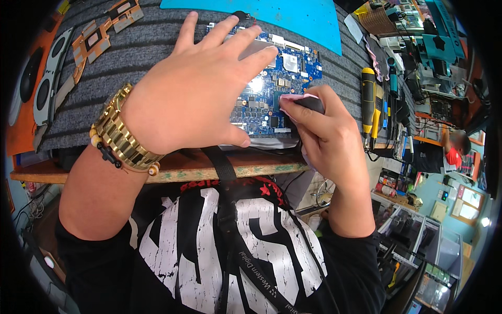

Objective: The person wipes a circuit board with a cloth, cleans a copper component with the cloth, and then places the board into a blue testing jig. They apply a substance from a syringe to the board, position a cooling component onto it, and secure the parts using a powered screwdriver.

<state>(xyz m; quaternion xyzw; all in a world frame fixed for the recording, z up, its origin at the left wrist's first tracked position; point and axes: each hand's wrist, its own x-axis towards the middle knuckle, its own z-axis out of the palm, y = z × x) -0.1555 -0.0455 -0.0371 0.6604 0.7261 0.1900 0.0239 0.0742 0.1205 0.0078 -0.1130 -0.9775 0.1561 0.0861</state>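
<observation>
A blue laptop motherboard lies on the grey ribbed mat in front of me. My left hand is spread flat over its left part, fingers apart, hiding much of the board. At the board's right side my right hand pinches a pinkish cloth together with a dark, flat piece. The cloth touches the board by a dark square chip; the exact contact is hidden by my fingers. Beyond my left fingertips sits a small black round part with a red wire.
Copper heat-sink plates and a grey strip with round fan openings lie at left. A turquoise mat spans the back. Yellow-black screwdrivers lie right. The wooden table edge is close to my body. Another person sits far right.
</observation>
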